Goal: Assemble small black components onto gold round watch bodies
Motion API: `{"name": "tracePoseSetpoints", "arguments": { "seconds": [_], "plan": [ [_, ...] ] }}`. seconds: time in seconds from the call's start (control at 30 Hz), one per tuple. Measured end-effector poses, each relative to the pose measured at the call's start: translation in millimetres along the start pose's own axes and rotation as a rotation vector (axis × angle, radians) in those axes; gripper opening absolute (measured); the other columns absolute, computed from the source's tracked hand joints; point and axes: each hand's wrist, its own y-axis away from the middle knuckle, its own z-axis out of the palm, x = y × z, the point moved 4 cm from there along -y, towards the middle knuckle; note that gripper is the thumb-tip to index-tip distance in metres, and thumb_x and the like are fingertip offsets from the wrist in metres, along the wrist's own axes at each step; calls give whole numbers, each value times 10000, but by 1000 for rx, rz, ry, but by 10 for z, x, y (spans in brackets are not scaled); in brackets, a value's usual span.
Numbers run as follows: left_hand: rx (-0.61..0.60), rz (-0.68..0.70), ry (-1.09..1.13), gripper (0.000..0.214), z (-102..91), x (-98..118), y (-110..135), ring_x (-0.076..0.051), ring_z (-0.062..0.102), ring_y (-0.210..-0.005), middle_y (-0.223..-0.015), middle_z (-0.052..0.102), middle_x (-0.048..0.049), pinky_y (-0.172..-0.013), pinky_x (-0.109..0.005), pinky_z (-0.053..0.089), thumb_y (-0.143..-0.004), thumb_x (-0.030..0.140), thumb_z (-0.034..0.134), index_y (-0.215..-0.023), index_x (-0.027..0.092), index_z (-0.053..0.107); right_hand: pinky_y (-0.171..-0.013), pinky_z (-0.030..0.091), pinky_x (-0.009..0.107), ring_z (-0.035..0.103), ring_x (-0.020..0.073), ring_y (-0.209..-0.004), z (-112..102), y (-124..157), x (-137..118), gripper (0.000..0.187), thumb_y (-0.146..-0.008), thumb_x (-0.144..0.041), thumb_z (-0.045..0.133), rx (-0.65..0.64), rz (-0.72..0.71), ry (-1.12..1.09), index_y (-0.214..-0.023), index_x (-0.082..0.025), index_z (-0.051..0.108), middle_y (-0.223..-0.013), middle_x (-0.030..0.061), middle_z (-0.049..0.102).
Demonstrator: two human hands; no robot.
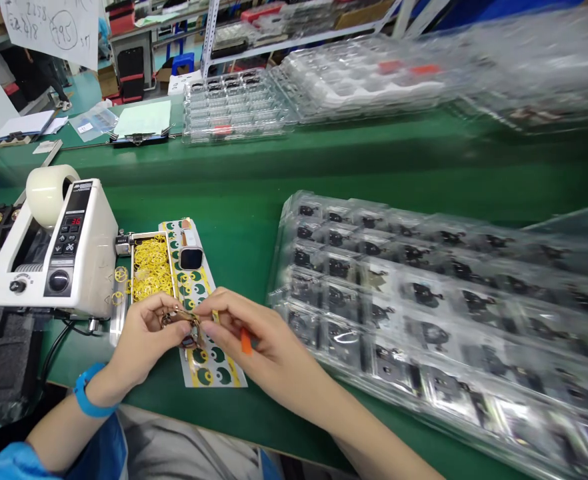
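My left hand (147,333) is closed around a small round metallic part (192,339), holding it over the green bench. My right hand (257,333) pinches at the part's right edge with thumb and forefinger; the fingers hide what exactly they grip. A slim orange object (245,341) sticks out between the curled fingers of that hand, its kind unclear. Beneath both hands lies a sticker sheet (209,373) with green and yellow rounded cut-outs. On its upper end rests a small dark-faced square device (191,258). Just beyond my left hand, a narrow tray (174,283) holds many yellow ring-shaped pieces (151,263).
A white tape dispenser (94,247) stands at left, beside black foam trays (4,360). Stacked clear plastic trays (354,347) with dark parts fill the right side. On the back ledge are more clear trays (234,110) and a clipboard (143,120). A handwritten paper (49,30) hangs upper left.
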Motion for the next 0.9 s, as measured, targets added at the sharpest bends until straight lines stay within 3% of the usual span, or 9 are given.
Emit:
{"name": "tracePoseSetpoints", "arguments": {
  "seconds": [0.17,0.33,0.5,0.7,0.8,0.9],
  "plan": [
    [-24,-41,-56,222,1,15,19,-86,543,-402,-529,571,60,-385,-166,417,-619,192,771,-661,168,555,-549,399,220,506,111,-622,70,15,-41,128,-974,-142,444,-45,-94,18,-898,-216,516,-782,5,583],
    [0,-13,-103,187,8,18,23,-56,441,-403,-509,524,71,-387,-161,379,-596,144,722,-616,172,539,-539,378,226,469,113,-591,131,39,-15,164,-985,-173,400,-82,-77,55,-838,-222,454,-723,-10,536],
    [32,56,-143,132,-5,31,11,-60,433,-467,-569,549,44,-421,-165,374,-618,160,749,-646,146,621,-520,340,228,403,109,-543,175,40,65,278,-1005,-269,353,-91,71,-54,-734,-223,393,-631,-41,441],
    [153,128,-154,248,-75,24,18,-87,454,-487,-573,558,23,-439,-197,379,-708,369,791,-726,142,693,-509,324,244,353,116,-545,144,6,155,505,-967,-589,348,7,287,-175,-628,-216,357,-585,-36,369],
    [188,193,-185,192,-93,46,45,-102,467,-520,-592,561,22,-479,-218,402,-708,327,801,-708,157,713,-498,312,245,349,113,-535,115,-7,145,518,-921,-625,434,60,336,-213,-619,-204,438,-566,-31,388],
    [226,381,-366,36,-100,99,79,-135,535,-609,-644,599,3,-552,-241,439,-776,203,735,-770,186,765,-475,293,239,340,104,-510,144,-12,138,538,-858,-663,522,50,426,-347,-605,-189,513,-535,-29,402]
  ]
}}
